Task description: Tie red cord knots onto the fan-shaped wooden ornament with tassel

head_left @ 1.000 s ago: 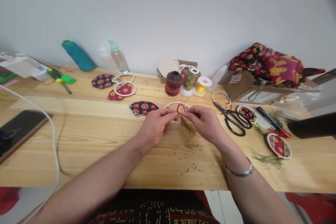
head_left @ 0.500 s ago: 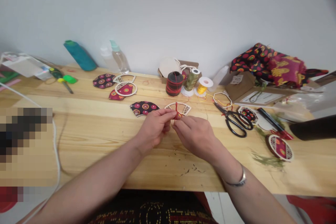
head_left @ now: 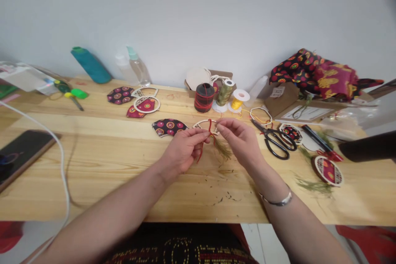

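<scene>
Carefully, the left hand (head_left: pixel 179 151) pinches the red cord (head_left: pixel 210 125); what the right hand (head_left: pixel 244 142) grips, I cannot tell. Tension should be gentle and even.

Cone (head_left: pixel 91 66), upper left: solid teal, green top. Dark spool (head_left: pixel 203 98), centre: black, wound with red. Slim spool (head_left: pixel 225 93), right of it: olive. Flanged spool (head_left: pixel 237 104), next right: yellow, white flange. Cloth (head_left: pixel 318 72), upper right: black with red rounds, magenta with gold motifs (quite the busiest pattern). Cord (head_left: pixel 210 126), centre: red. Tassel (head_left: pixel 223 149), just below: olive-green. Garment (head_left: pixel 179 247), bottom edge: black, yellow dotted lines.
</scene>
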{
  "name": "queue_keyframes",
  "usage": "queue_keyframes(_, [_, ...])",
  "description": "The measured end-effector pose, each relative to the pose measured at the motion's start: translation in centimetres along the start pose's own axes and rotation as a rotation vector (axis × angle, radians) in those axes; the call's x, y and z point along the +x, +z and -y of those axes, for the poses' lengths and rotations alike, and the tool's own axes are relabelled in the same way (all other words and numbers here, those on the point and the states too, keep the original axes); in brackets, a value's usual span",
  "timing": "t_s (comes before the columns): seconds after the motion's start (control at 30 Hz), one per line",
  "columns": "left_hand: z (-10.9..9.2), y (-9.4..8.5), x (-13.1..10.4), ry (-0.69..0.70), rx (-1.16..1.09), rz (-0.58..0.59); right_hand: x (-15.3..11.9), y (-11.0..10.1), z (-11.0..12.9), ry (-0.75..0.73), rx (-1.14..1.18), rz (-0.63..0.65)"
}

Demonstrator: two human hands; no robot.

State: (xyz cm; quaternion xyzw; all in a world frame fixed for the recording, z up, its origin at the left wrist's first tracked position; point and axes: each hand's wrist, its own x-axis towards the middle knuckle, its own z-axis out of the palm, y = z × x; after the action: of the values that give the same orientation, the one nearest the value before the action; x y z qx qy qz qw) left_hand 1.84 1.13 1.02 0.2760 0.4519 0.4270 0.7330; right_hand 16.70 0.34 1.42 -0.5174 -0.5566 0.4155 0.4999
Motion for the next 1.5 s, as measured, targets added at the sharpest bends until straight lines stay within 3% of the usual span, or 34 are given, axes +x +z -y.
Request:
queue_keyframes(0.07, [0.0, 0.0, 0.0, 0.001, 0.028, 0.020, 0.3, 0.3, -0.3, 0.193, 0.168, 0.098])
queue_keyframes(0.17, [0.2, 0.0, 0.0, -0.003, 0.061, 0.046, 0.2, 0.7, -0.2, 0.283, 0.287, 0.186])
queue_keyframes(0.5, [0.5, 0.1, -0.3, -0.033, 0.149, 0.101, 0.4, 0.2, -0.1, 0.218, 0.104, 0.088])
queue_keyframes(0.73, [0.5, 0.1, -0.3, -0.018, 0.207, 0.094, 0.3, 0.1, 0.4, 0.250, 0.123, 0.085])
queue_keyframes(1.3, [0.4, 0.0, -0.4, -0.012, 0.212, 0.122, 0.2, -0.1, 0.3, 0.266, 0.050, 0.106])
queue_keyframes(1.5, [0.5, -0.1, -0.2, -0.006, 0.169, 0.094, 0.3, -0.6, 0.8, 0.337, 0.139, 0.209])
